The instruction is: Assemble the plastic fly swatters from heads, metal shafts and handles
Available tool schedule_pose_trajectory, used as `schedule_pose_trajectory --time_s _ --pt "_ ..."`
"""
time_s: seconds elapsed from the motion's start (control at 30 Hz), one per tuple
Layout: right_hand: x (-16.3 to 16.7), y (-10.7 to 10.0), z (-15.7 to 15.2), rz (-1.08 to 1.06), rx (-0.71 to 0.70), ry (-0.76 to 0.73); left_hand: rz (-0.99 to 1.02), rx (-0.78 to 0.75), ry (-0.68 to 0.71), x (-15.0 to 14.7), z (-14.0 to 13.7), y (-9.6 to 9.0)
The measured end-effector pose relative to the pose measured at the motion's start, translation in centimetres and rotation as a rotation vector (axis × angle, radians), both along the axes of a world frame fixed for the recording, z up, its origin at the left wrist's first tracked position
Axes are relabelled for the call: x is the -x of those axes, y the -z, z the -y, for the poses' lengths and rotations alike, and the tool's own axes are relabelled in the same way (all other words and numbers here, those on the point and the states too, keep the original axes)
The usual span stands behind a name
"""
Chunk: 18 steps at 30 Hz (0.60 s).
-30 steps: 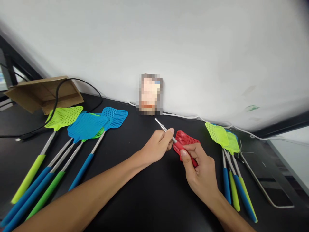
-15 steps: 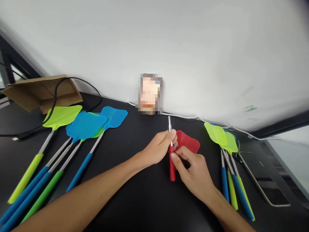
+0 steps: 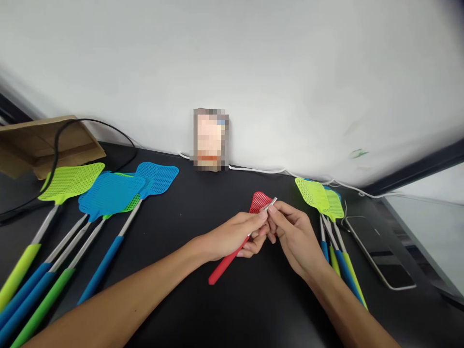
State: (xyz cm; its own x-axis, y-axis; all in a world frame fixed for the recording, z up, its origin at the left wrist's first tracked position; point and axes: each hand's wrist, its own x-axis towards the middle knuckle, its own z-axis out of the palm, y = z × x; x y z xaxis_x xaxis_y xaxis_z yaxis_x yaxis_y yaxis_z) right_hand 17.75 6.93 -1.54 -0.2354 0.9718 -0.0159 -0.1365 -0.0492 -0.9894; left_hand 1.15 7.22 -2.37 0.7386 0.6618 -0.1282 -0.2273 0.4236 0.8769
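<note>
My left hand (image 3: 241,233) is wrapped round a red fly swatter handle (image 3: 226,263) with a metal shaft, tilted so the red grip points down and to the left. The thumb and fingers of my right hand (image 3: 295,234) close at the shaft's bare metal tip (image 3: 272,202), beside my left thumb. Behind the hands a red mesh swatter head (image 3: 259,200) lies on the black table, partly hidden by them. Whether the head and the shaft touch, I cannot tell.
Green and blue fly swatters (image 3: 112,193) lie in a group at left, with more (image 3: 313,193) at right. A phone (image 3: 380,251) rests beyond those. At back left are a cardboard box (image 3: 83,140) and black cable (image 3: 56,150); a blurred box (image 3: 210,140) stands by the wall.
The red handle has swung from nearly upright to a slant, its grip now down-left. My right hand has moved from the red grip up to the metal tip. The view has shifted slightly right.
</note>
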Motion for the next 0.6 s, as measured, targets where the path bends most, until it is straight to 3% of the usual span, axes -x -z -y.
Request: schedule_pose_trajectory --time_s 0.4,0.5,0.6 --pt "0.3 0.5 -0.2 -0.127 0.071 0.153 -0.013 0.084 0.043 0.2 -0.4 0.1" --pt "-2.2 -0.1 -1.7 -0.195 0.068 0.332 -0.052 0.113 0.112 0.4 -0.5 -0.3" --pt "-5.3 -1.0 -3.6 -0.277 -0.030 0.544 -0.091 0.089 0.190 0.5 -0.5 -0.6"
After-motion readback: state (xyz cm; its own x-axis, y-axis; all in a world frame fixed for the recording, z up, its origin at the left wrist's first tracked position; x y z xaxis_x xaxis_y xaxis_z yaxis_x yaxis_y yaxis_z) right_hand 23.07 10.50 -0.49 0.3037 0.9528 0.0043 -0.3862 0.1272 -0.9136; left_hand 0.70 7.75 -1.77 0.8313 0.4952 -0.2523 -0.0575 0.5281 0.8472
